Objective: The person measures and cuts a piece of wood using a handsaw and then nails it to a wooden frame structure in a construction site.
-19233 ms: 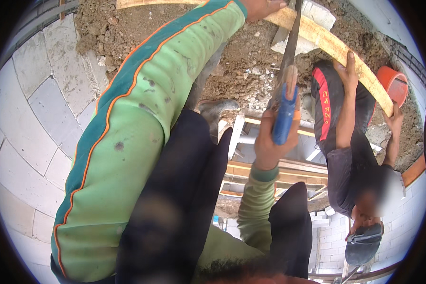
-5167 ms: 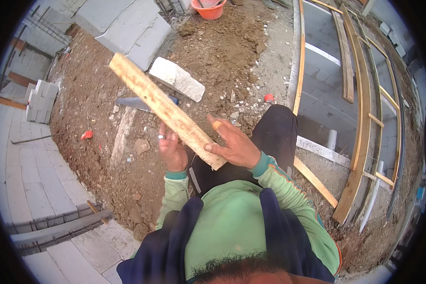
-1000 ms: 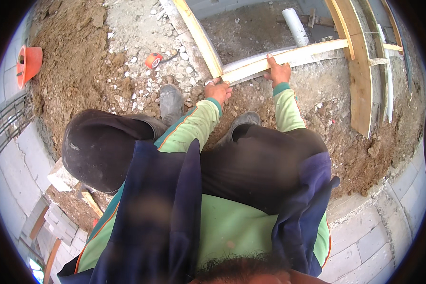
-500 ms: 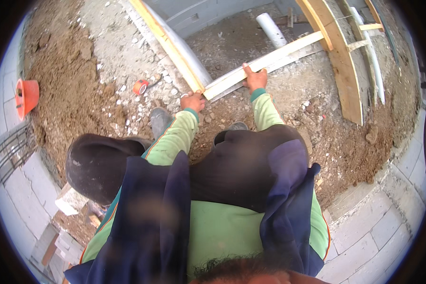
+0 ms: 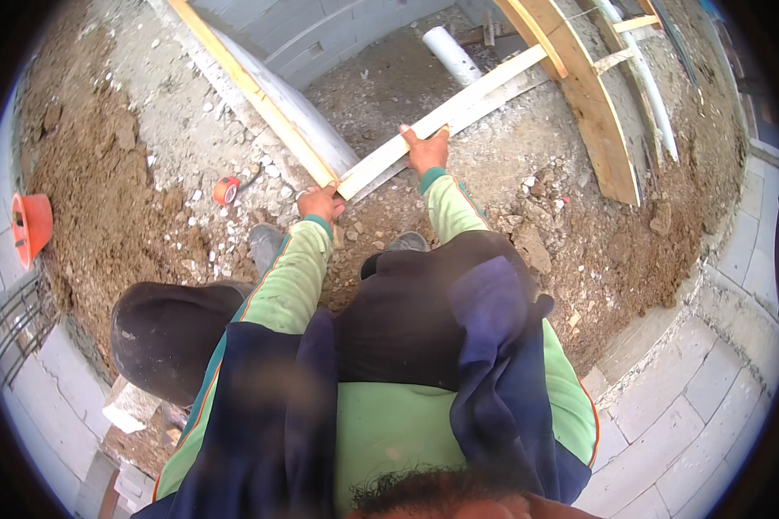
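Observation:
Two long pale timber battens meet in a corner in front of me. My left hand (image 5: 322,203) is closed at that corner, its fingertips on the end of the left batten (image 5: 251,91), which runs away to the upper left. Further along the right batten (image 5: 459,104), my right hand (image 5: 428,151) grips its near edge, with thumb and fingers up against the wood. This batten slopes up to the right and reaches a wide curved-looking plank (image 5: 593,117). Beneath it lies a greyish strip (image 5: 381,180), partly covered.
An orange tape measure (image 5: 226,190) lies on the gravel left of my left hand. An orange bucket (image 5: 32,229) stands at far left by loose soil. A white pipe (image 5: 452,56) rises inside the pit beyond the battens. Grey block walls (image 5: 675,406) edge the ground.
My view has shifted, so the battens, bucket and tape measure appear further left. Both hands stay on the timber at about the same places.

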A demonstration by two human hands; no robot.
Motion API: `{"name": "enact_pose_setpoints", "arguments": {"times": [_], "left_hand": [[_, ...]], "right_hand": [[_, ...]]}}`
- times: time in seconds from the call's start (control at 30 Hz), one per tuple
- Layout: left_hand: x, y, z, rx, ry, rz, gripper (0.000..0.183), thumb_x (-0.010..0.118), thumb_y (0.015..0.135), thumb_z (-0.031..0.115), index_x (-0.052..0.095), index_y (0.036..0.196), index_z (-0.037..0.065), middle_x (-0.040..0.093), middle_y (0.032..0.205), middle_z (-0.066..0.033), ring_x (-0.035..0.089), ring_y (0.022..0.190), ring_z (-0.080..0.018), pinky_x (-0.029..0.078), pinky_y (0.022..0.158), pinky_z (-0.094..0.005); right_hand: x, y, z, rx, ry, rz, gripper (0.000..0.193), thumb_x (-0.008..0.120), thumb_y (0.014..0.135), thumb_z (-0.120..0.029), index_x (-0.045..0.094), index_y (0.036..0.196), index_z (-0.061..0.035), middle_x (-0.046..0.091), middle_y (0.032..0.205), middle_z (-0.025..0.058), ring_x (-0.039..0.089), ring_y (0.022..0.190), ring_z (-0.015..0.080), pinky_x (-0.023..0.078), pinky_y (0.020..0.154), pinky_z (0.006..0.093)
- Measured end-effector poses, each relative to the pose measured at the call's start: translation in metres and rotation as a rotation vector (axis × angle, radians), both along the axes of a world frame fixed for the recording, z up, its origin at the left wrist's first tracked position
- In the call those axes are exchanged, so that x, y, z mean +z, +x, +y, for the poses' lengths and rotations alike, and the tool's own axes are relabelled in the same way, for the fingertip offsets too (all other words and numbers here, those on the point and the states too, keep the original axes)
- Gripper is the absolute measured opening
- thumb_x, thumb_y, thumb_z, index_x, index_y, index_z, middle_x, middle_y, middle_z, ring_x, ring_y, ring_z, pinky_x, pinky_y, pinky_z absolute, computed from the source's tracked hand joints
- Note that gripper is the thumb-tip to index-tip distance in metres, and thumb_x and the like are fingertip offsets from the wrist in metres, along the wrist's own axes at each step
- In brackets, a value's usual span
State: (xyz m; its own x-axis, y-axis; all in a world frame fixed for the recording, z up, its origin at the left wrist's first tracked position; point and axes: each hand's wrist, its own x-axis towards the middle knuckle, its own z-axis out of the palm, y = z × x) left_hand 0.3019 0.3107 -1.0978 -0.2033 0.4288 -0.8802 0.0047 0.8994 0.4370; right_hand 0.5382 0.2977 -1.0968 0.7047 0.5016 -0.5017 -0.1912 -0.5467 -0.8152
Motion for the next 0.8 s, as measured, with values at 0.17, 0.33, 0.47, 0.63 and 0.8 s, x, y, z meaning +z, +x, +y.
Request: {"name": "enact_pose_setpoints", "arguments": {"times": [0.17, 0.33, 0.47, 0.63, 0.8], "left_hand": [[0.022, 0.032, -0.002, 0.009, 0.042, 0.020, 0.030, 0.070, 0.095, 0.009, 0.057, 0.116, -0.008, 0.066, 0.110, -0.0170, 0.071, 0.081, -0.0292, 0.061, 0.059, -0.0351], [0.021, 0.023, -0.019, 0.050, -0.001, 0.007, 0.038, 0.069, 0.096, 0.010, 0.054, 0.125, -0.009, 0.065, 0.114, -0.0190, 0.070, 0.091, -0.0319, 0.063, 0.069, -0.0367], [0.019, -0.007, -0.010, 0.062, 0.014, -0.029, 0.035, 0.070, 0.096, 0.011, 0.056, 0.124, -0.005, 0.067, 0.110, -0.0157, 0.070, 0.094, -0.0302, 0.061, 0.073, -0.0380], [0.022, 0.013, -0.003, 0.034, 0.035, -0.129, 0.043, 0.069, 0.095, 0.007, 0.049, 0.130, -0.008, 0.059, 0.125, -0.0189, 0.069, 0.101, -0.0288, 0.063, 0.073, -0.0325], [0.013, -0.004, -0.001, 0.054, 0.074, -0.007, 0.040, 0.069, 0.095, 0.008, 0.051, 0.128, -0.008, 0.061, 0.123, -0.0173, 0.070, 0.098, -0.0262, 0.063, 0.071, -0.0328]], "right_hand": [[-0.012, 0.017, -0.008, 0.001, -0.013, -0.038, 0.100, 0.086, 0.078, -0.030, 0.027, 0.148, 0.0119, 0.055, 0.129, 0.0318, 0.061, 0.115, 0.0417, 0.051, 0.097, 0.0434], [-0.006, 0.007, -0.014, -0.053, -0.088, -0.090, 0.106, 0.086, 0.079, -0.025, 0.018, 0.157, -0.0012, 0.043, 0.139, 0.0312, 0.056, 0.123, 0.0388, 0.052, 0.097, 0.0527], [0.031, -0.009, -0.004, 0.255, -0.190, -0.479, 0.110, 0.084, 0.080, -0.042, 0.015, 0.163, -0.0212, 0.027, 0.150, 0.0340, 0.028, 0.144, 0.0446, 0.029, 0.114, 0.0610], [0.005, 0.006, -0.023, 0.466, -0.395, -0.976, 0.066, 0.065, 0.088, -0.064, 0.057, 0.143, -0.0287, 0.029, 0.152, 0.0329, 0.024, 0.144, 0.0475, 0.028, 0.113, 0.0587], [0.042, 0.008, -0.005, 0.826, -0.590, -0.988, 0.077, 0.058, 0.085, -0.076, 0.053, 0.147, -0.0292, 0.035, 0.154, 0.0234, 0.024, 0.149, 0.0410, 0.030, 0.112, 0.0561]]}}
